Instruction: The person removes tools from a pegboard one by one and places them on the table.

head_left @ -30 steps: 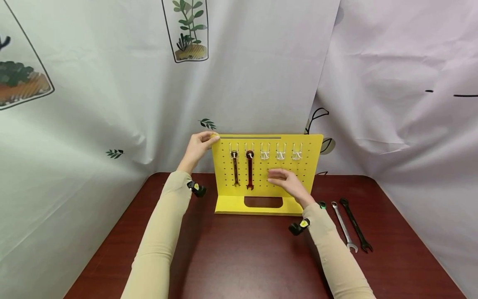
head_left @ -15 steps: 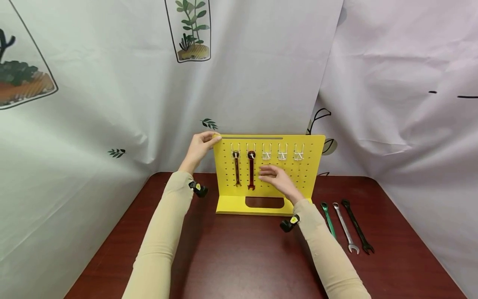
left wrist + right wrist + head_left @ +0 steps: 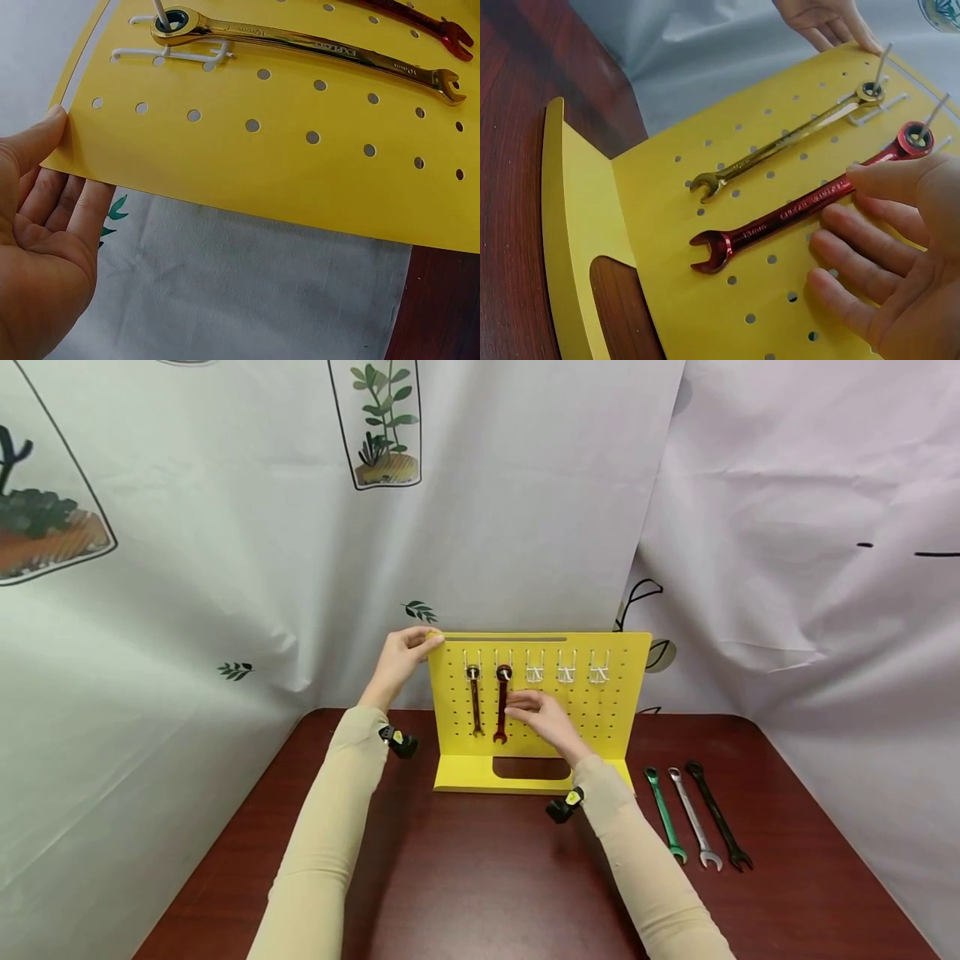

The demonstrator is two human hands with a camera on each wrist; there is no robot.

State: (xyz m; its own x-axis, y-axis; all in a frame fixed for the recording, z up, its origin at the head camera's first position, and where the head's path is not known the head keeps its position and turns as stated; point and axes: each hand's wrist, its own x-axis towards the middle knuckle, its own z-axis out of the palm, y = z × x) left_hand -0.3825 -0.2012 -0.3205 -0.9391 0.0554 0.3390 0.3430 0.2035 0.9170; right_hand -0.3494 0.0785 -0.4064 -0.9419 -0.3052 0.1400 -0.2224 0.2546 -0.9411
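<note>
A yellow pegboard (image 3: 592, 727) stands upright on its base. My left hand (image 3: 400, 662) pinches its upper left corner, thumb in front and fingers behind, as the left wrist view shows. On the two leftmost hooks hang a gold wrench (image 3: 300, 45) and a red wrench (image 3: 780, 221), ring ends up and open jaws down. My right hand (image 3: 546, 718) pinches the red wrench's shaft between thumb and index finger, below the ring end. Its other fingers (image 3: 855, 259) spread beside the shaft, over the board. The red wrench leans slightly, its lower end toward the left.
Three white hooks (image 3: 566, 670) to the right on the board bear nothing. Right of the board, a green wrench (image 3: 664, 814), a silver wrench (image 3: 694, 818) and a black wrench (image 3: 717, 814) lie side by side on the dark red table (image 3: 480, 877). A printed white curtain (image 3: 525, 527) hangs behind.
My right hand has moved left across the board to the red wrench and taken hold of its shaft. The wrench's lower end has swung slightly left. My left hand stays at the corner.
</note>
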